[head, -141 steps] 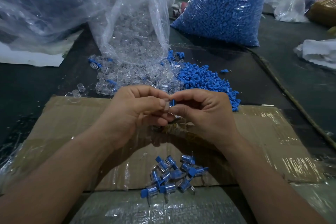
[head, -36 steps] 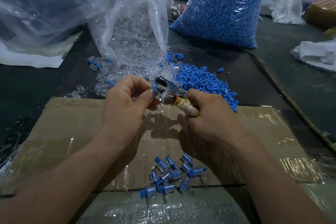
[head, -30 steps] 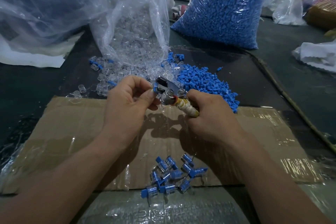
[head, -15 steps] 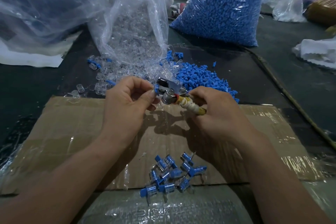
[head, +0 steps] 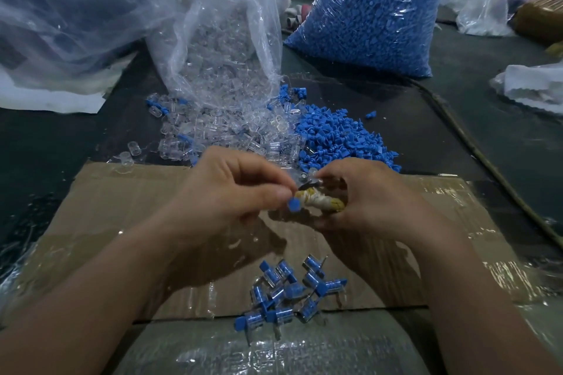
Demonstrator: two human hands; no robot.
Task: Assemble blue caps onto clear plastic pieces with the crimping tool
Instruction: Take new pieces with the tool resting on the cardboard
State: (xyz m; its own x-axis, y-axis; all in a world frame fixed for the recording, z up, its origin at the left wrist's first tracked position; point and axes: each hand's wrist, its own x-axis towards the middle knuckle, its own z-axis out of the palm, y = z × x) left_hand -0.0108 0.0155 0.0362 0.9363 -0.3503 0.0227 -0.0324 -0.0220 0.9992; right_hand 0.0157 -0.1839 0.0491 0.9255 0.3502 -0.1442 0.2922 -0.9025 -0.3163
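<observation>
The left hand [head: 231,192] pinches a capped piece [head: 294,203] between thumb and fingertips, blue end toward the camera. The right hand [head: 374,201] curls round the tool [head: 323,202] by its cloth-wrapped handle; its metal head sits blurred between the two hands. Both hover over cardboard [head: 122,207]. Near its front edge lies a heap of finished pieces [head: 289,292]. Beyond the hands, loose clear pieces [head: 228,131] touch loose blue caps [head: 335,137], spilling from a clear bag [head: 225,39]; a blue bag [head: 371,9] stands behind
</observation>
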